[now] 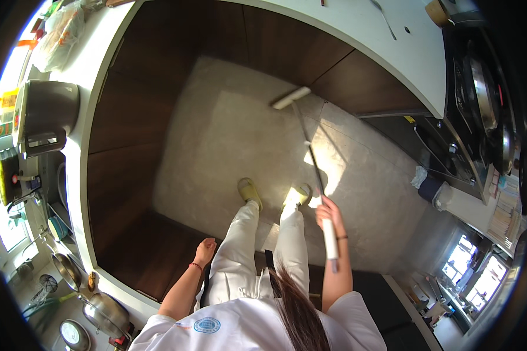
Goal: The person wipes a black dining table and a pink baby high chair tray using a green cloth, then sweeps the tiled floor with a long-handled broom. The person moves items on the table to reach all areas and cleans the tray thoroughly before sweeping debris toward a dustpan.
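Observation:
My right hand is closed around the white grip of a long-handled floor mop. The mop's dark pole runs forward over the tiled floor to a flat white head, near the base of the dark wooden cabinets. Curled beside my left thigh, my left hand shows nothing in it, though its palm is hidden. My feet in yellow-green slippers stand on the floor behind the mop head, where sunlight falls in patches.
Cabinets and a white counter curve around the floor. A large pot stands on the left counter, with a steel kettle at lower left. To the right are a stove with pans and a dark bin with a bag.

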Available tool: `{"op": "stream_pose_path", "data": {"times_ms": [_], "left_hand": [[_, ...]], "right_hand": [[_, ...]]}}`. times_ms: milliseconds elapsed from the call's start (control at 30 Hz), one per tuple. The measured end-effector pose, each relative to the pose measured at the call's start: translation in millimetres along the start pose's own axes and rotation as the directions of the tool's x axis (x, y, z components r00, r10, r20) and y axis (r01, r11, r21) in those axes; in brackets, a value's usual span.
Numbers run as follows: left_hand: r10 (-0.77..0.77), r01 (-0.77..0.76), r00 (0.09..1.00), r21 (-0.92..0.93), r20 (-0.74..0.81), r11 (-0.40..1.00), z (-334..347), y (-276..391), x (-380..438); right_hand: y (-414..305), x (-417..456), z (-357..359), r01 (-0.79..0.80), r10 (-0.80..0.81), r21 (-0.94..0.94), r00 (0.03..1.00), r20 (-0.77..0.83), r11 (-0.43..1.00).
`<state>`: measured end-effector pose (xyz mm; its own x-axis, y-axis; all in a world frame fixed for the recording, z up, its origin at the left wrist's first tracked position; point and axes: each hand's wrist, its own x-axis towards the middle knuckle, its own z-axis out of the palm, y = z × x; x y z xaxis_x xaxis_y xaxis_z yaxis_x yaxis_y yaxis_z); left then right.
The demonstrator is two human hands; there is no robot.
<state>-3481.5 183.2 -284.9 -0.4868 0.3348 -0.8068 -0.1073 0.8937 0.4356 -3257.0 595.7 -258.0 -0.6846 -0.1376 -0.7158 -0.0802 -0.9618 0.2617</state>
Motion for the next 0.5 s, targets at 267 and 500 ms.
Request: {"op": "stream_pose_path", "data": {"times_ms": [267, 500], "left_hand": [[0.032, -0.034, 0.997, -0.024, -0.075, 0.999, 20.9, 32.1, -4.4], [-0.043, 0.045, 0.998, -0.039, 0.047, 0.998, 63.2, 22.5, -25.6]], "right_hand": [[-16.6, 232.5, 130.7, -0.219, 0.233, -0.211, 0.972, 0.042, 0.953], [-75.4, 267.8, 121.3, -0.344, 0.338, -0.020, 0.909, 0.245, 0.939]]}}
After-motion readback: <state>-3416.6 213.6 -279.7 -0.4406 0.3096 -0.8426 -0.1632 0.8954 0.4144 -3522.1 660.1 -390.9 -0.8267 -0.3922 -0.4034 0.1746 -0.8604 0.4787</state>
